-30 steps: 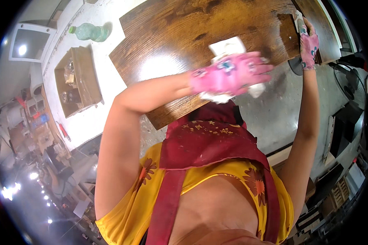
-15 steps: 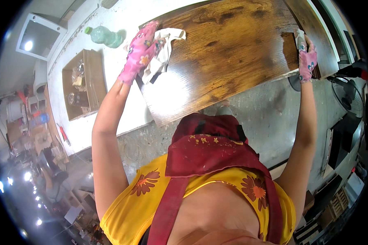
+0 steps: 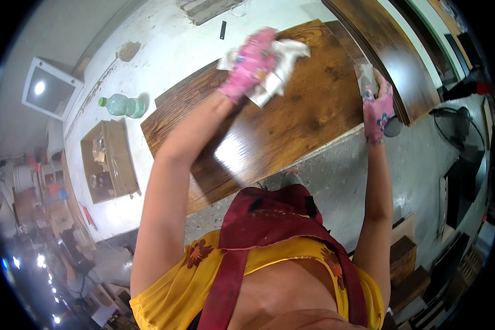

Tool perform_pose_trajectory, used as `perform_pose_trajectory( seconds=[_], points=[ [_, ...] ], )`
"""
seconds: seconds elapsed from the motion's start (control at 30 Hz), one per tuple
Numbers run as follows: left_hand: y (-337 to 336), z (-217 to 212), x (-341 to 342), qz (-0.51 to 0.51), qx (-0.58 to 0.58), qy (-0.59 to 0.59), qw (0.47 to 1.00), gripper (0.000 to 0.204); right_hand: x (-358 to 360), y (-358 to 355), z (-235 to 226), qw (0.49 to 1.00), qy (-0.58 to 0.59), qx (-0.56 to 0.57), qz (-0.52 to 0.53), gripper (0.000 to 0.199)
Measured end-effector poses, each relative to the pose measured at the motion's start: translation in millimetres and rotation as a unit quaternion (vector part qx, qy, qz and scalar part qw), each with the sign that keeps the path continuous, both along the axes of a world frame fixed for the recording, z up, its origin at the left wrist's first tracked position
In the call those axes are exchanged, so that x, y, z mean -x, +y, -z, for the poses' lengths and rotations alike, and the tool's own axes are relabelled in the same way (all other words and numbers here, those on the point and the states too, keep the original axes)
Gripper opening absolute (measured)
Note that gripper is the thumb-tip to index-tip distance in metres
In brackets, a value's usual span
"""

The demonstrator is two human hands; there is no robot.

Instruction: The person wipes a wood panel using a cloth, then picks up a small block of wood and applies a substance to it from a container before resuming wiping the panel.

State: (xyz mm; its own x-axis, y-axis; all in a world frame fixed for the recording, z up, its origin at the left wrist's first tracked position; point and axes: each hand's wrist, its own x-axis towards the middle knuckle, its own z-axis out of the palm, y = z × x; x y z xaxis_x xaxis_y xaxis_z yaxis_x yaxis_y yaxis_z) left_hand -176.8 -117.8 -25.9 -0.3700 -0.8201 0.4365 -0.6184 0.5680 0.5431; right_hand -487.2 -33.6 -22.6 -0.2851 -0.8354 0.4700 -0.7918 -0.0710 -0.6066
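Observation:
A dark brown wood-grain board [image 3: 308, 126] lies across the white work table in front of me, glossy where light strikes it. My left hand [image 3: 253, 63], in a pink flowered glove and slightly blurred, presses a white cloth [image 3: 280, 71] onto the board's upper middle. Its fingers are bunched over the cloth. At the board's right end is my right hand [image 3: 378, 107], gloved the same way, gripping the edge. Its fingertip area looks pale grey-white; whether that is the glove or something held there, I cannot make out.
On the white table [image 3: 165, 60] to the left stand a green-capped bottle [image 3: 124, 105] and an open cardboard box [image 3: 109, 160] with small items inside. A small black strip [image 3: 223, 30] lies at the far side. More brown boards [image 3: 407, 60] rest at right, near a black fan [image 3: 459, 126].
My left hand has swept the cloth rightward from the board's left end to its upper middle. The board sits turned differently in view, and my right hand appears further left and lower.

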Motion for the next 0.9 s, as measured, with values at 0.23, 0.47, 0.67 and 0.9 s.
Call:
perform_pose_trajectory(
  seconds=[0.23,0.47,0.67,0.9],
  points=[
    [79,-38,81,0.148,-0.022,0.129,0.980,0.069,23,0,-1,0.894,-0.391,0.097,-0.195,0.039],
    [118,-59,78,0.105,-0.292,0.493,0.813,0.087,-76,17,-74,0.782,-0.504,-0.064,-0.361,0.056],
    [114,-41,37,-0.012,-0.264,0.521,0.812,0.062,-90,0,-59,0.849,-0.151,-0.082,-0.499,0.075],
    [89,5,13,-0.115,-0.044,0.393,0.911,0.042,-57,-30,-31,0.805,0.436,-0.055,-0.397,0.055]
  ],
)
